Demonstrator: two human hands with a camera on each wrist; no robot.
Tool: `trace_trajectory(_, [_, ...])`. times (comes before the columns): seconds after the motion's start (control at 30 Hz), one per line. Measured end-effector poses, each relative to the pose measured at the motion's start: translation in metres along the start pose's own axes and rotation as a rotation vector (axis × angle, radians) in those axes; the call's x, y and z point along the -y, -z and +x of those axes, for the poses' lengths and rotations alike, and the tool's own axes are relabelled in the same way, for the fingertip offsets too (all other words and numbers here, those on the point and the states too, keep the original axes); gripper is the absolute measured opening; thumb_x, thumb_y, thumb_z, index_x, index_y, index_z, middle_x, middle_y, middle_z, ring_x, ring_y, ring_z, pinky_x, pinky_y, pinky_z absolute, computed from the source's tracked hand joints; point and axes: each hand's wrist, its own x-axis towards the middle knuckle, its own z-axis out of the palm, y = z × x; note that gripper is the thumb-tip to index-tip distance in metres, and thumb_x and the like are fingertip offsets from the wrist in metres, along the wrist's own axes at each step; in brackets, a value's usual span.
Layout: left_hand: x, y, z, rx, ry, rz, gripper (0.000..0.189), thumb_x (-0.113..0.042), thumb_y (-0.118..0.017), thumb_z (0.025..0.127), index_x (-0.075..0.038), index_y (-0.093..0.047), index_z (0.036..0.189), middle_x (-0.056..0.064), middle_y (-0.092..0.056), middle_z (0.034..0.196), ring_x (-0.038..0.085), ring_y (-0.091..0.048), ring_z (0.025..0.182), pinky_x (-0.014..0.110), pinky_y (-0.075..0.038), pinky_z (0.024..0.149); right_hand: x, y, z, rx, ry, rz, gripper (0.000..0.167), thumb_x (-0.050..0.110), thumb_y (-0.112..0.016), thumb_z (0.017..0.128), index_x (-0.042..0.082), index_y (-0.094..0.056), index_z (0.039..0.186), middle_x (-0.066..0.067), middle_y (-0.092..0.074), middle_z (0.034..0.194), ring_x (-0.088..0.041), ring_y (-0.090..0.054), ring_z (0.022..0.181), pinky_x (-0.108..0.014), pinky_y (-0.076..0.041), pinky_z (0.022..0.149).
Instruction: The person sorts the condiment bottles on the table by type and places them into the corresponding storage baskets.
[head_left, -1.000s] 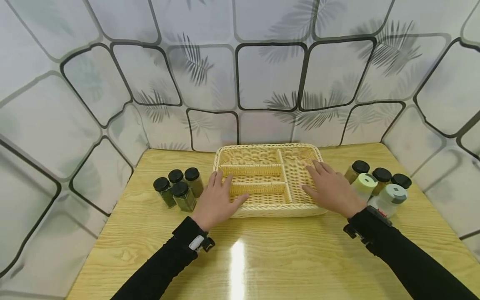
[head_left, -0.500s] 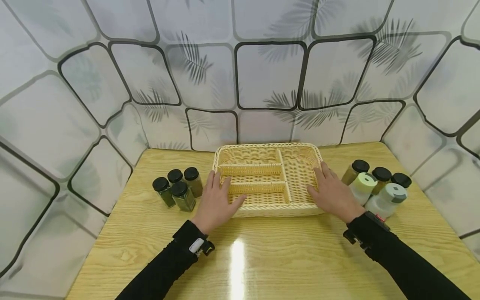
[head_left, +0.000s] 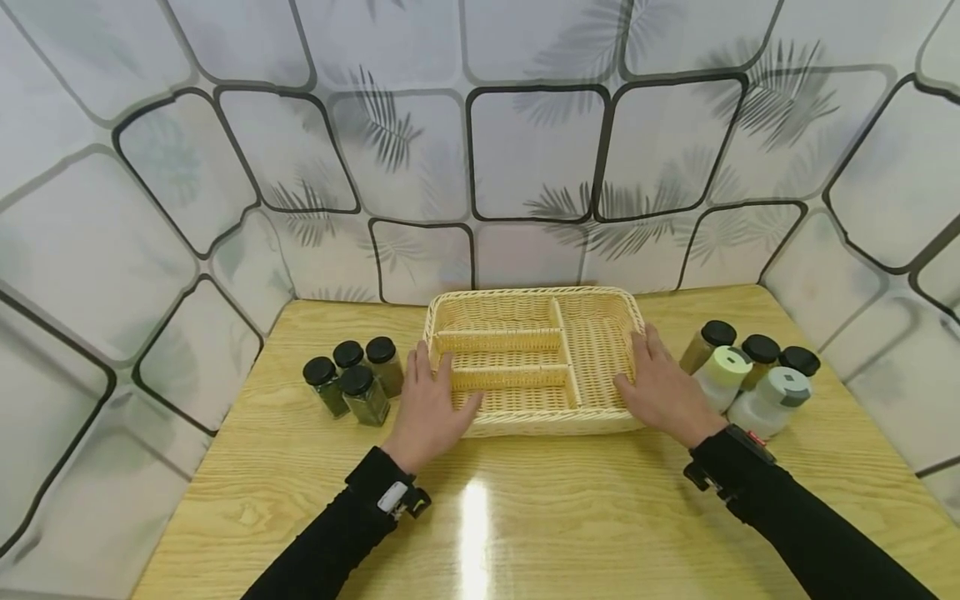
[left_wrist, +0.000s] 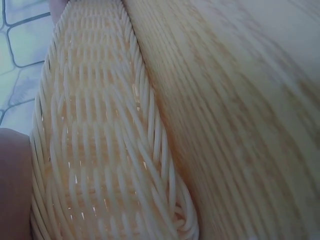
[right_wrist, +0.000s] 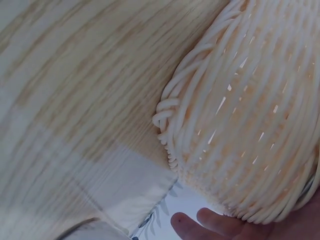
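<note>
A pale wicker basket (head_left: 555, 423) with woven dividers sits against the back of the table, its compartments bare. At its left end, my left hand (head_left: 426, 417) holds the rim, thumb over the inner side and fingers along the edge. My right hand (head_left: 667, 390) grips the opposite end, thumb inside and the other fingers outside the wall. The left wrist view looks along the basket's woven outer wall (left_wrist: 95, 125), with part of a hand at the left. In the right wrist view, fingers (right_wrist: 215, 225) reach past the basket's edge below its weave.
Several black-capped glass spice jars (head_left: 365, 396) stand close left of my left hand. On the right are more black-capped jars (head_left: 707, 342), a white bottle with a yellow-green lid (head_left: 723, 375) and one with a grey-white lid (head_left: 772, 400). A patterned cloth backdrop (head_left: 532, 158) surrounds the wooden table (head_left: 555, 508).
My right hand has moved from over the right compartment outward onto the basket's right rim. My left hand has shifted slightly left and nearer along the left rim. The basket stays put.
</note>
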Motion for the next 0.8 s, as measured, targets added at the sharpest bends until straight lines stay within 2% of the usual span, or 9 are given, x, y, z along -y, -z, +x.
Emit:
trace_trajectory(0.1, [-0.0002,-0.0001,0.0003,0.009,0.026,-0.04,0.084,-0.056,-0.05,0.099,-0.001,-0.026,0.157,0.031,0.002,0.164,0.05,-0.014,0.149,0.06,-0.025,0.117,-0.0005,0.0003,0.0013,0.016,-0.015,0.007,0.08,0.038,-0.038,0.106,-0.002,0.006,0.159,-0.032,0.009,0.164,-0.057,-0.017,0.146,-0.067,-0.038,0.098])
trace_trajectory(0.23, [0.0002,-0.0008,0.0012,0.004,0.047,-0.077,0.088,-0.055,-0.053,0.099,0.0,-0.021,0.159,0.028,0.003,0.166,0.05,-0.022,0.146,0.06,-0.03,0.114,-0.0001,0.0006,0.0023,0.036,-0.034,0.017,0.083,0.039,-0.038,0.106,-0.004,0.009,0.158,-0.034,0.007,0.163,-0.057,-0.017,0.145,-0.066,-0.039,0.098])
trace_trajectory(0.33, [0.0007,-0.0015,0.0019,-0.002,0.056,-0.097,0.092,-0.053,-0.055,0.098,0.001,-0.014,0.16,0.029,0.002,0.165,0.049,-0.02,0.148,0.06,-0.03,0.115,0.0,-0.0001,0.0029,0.043,-0.049,0.021,0.084,0.039,-0.039,0.105,-0.005,0.009,0.158,-0.035,0.003,0.163,-0.057,-0.018,0.145,-0.066,-0.038,0.1])
trace_trajectory(0.6, [0.0004,-0.0009,0.0018,0.009,0.097,-0.128,0.098,-0.049,-0.057,0.098,0.007,-0.004,0.158,0.036,-0.006,0.161,0.047,-0.012,0.152,0.057,-0.023,0.12,0.0004,0.0,0.0031,0.039,-0.067,0.029,0.084,0.038,-0.04,0.105,-0.004,0.009,0.158,-0.038,-0.006,0.159,-0.057,-0.029,0.139,-0.064,-0.043,0.093])
trace_trajectory(0.8, [0.0006,-0.0008,0.0027,0.025,0.14,-0.13,0.1,-0.044,-0.057,0.098,0.01,0.002,0.157,0.035,-0.013,0.158,0.047,-0.02,0.149,0.055,-0.028,0.118,0.0013,0.0015,0.0029,0.051,-0.082,0.031,0.084,0.038,-0.04,0.105,-0.003,0.01,0.158,-0.042,-0.012,0.155,-0.057,-0.044,0.127,-0.05,-0.048,0.075])
